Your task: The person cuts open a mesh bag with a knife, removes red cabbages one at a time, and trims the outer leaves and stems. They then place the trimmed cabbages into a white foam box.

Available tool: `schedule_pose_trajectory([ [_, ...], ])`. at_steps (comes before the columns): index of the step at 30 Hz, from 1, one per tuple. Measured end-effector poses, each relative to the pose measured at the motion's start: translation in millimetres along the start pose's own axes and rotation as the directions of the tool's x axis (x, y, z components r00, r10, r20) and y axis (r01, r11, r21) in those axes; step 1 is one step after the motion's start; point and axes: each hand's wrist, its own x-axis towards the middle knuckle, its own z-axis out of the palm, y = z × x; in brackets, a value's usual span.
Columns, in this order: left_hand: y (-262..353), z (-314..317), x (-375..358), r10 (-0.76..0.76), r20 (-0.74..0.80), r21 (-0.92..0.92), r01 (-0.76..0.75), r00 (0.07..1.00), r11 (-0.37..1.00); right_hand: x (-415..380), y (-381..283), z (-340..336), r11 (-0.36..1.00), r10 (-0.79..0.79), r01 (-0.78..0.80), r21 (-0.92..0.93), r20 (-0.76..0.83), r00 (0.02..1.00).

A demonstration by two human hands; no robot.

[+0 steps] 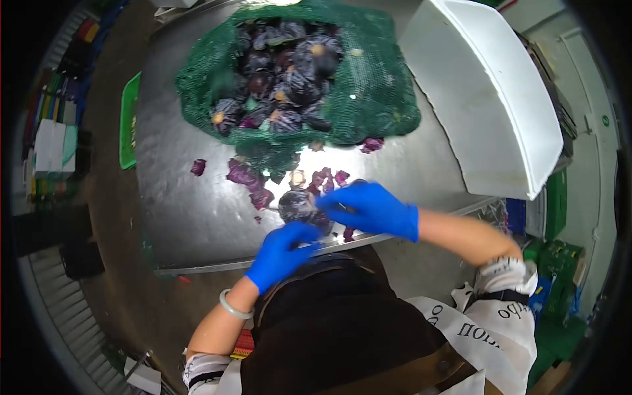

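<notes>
A dark red cabbage point(296, 205) rests near the front edge of the steel table point(191, 224), between my two blue-gloved hands. At its near side is my left hand point(284, 251), fingers stretched toward it and thumb apart; nothing shows in the gap. My right hand point(370, 209) reaches in from the right with curled fingers beside the cabbage. Motion blurs the fingertips, and what they grip, if anything, is hidden. Purple leaf pieces point(261, 197) and a pale cut stem piece point(298, 178) lie just beyond the cabbage.
Farther back, an opened green mesh sack point(378, 85) holds several red cabbages point(303, 79). A large white tub point(461, 99) lies tilted at the table's right. A green crate point(130, 122) stands beyond the left edge. Loose leaf scraps point(198, 167) are scattered on the steel.
</notes>
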Motion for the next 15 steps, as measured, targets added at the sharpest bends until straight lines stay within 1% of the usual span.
schedule_pose_trajectory([
  [1,-15.3,-12.8,-14.5,-0.174,-0.207,-0.142,0.147,0.963,0.979,-20.4,9.7,18.7,0.983,0.02,-0.001,0.181,-0.103,0.994],
  [2,-56.8,-20.1,-24.4,-0.177,-0.385,-0.113,0.143,0.906,0.983,-36.2,12.6,28.2,0.884,0.306,-0.277,0.376,-0.02,0.952],
  [3,-82.6,-26.9,-32.7,-0.225,-0.454,-0.105,0.199,0.862,0.974,-38.2,21.5,41.5,0.841,0.383,-0.316,0.44,-0.072,0.921],
  [5,-99.5,-18.5,-29.7,-0.12,-0.584,0.053,0.185,0.803,0.981,-43.1,40.8,74.8,0.717,0.553,-0.385,0.581,-0.14,0.821],
  [6,-98.0,-10.3,-22.3,-0.114,-0.576,0.065,0.184,0.81,0.981,-33.7,44.5,87.1,0.802,0.467,-0.272,0.532,-0.274,0.841],
  [8,-98.9,7.5,10.6,-0.057,-0.545,0.107,0.137,0.837,0.985,-13.5,69.2,108.3,0.875,0.416,-0.3,0.379,-0.274,0.867],
  [9,-109.0,20.2,29.8,-0.003,-0.567,0.203,0.143,0.823,0.969,-3.5,83.2,118.2,0.903,0.391,-0.31,0.296,-0.273,0.879],
  [10,-117.2,30.3,47.6,0.056,-0.584,0.296,0.149,0.81,0.944,8.6,98.8,129.7,0.882,0.378,-0.255,0.396,-0.271,0.885],
  [12,-122.2,39.3,69.7,0.049,-0.622,0.345,0.217,0.781,0.913,27.6,123.1,145.8,0.803,0.35,-0.141,0.579,-0.268,0.897],
  [13,-119.7,37.8,76.4,0.044,-0.642,0.367,0.256,0.766,0.895,31.5,121.9,139.8,0.738,0.391,-0.188,0.647,-0.184,0.902],
  [14,-118.3,27.6,78.7,-0.086,-0.57,0.263,0.281,0.817,0.923,33.9,119.9,133.1,0.666,0.422,-0.238,0.707,-0.094,0.902],
  [15,-126.8,17.6,75.6,-0.073,-0.498,0.151,0.169,0.864,0.974,35.3,118.0,127.7,0.588,0.443,-0.287,0.756,-0.004,0.897],
])
